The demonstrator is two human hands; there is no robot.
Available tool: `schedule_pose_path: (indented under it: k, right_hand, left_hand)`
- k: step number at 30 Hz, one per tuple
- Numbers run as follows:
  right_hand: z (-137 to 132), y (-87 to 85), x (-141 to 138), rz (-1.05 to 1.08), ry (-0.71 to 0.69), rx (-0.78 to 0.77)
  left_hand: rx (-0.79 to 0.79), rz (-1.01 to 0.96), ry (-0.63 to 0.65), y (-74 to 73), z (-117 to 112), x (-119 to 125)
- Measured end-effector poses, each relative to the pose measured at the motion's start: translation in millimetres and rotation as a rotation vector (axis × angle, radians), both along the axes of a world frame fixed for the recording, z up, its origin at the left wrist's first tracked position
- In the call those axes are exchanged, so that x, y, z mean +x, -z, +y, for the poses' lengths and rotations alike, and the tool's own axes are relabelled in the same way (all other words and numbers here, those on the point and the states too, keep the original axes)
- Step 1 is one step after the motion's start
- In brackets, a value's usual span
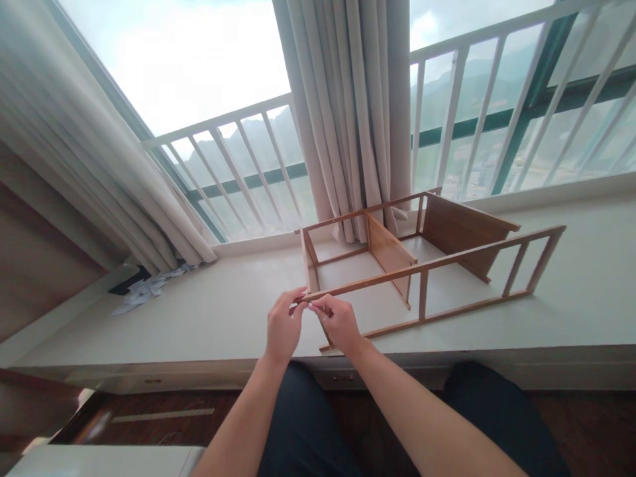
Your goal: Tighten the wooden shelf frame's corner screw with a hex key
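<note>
A brown wooden shelf frame [422, 293] lies on its side on the white window ledge [223, 311]. It has long side rails, short crossbars and flat shelf panels between them. My left hand [285, 324] grips the near left corner of the frame, thumb and fingers around the end of the rail. Right beside it, my right hand [338, 322] is closed in a pinch at the same corner. Something small and pale shows at its fingertips, too small to name. The two hands' fingertips almost meet.
Beige curtains [348, 99] hang behind the frame and at the left. White railings [477, 112] stand before the windows. Crumpled pale scraps [146, 291] lie at the ledge's left end. Drawers run below the ledge's front edge, and a white surface [109, 460] is at the bottom left.
</note>
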State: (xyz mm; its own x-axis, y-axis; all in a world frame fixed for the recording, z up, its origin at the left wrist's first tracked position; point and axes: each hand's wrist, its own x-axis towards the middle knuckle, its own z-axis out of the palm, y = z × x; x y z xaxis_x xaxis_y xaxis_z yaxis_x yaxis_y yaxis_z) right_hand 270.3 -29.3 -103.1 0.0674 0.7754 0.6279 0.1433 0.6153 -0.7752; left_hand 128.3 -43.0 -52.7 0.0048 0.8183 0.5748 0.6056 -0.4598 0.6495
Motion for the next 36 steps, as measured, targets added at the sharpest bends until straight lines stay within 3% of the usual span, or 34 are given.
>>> schedule_pose_path:
  k: [11,16,22,36]
  right_hand:
    - [5,2.3,-5,-0.085,0.098,0.083]
    - [5,6.8,-6,-0.141,0.121,0.130]
    - [6,8.4,-6,-0.193,0.127,0.155]
    - [8,4.5,15,-0.221,0.065,0.148]
  left_hand:
    - [-0.003,0.003,0.033,-2.5,5,-2]
    - [-0.030,0.096,0.149,-4.0,9,-10]
    - [0.045,0.239,0.279,1.6,23,-26]
    - [0.216,0.321,0.293,6.2,29,-23]
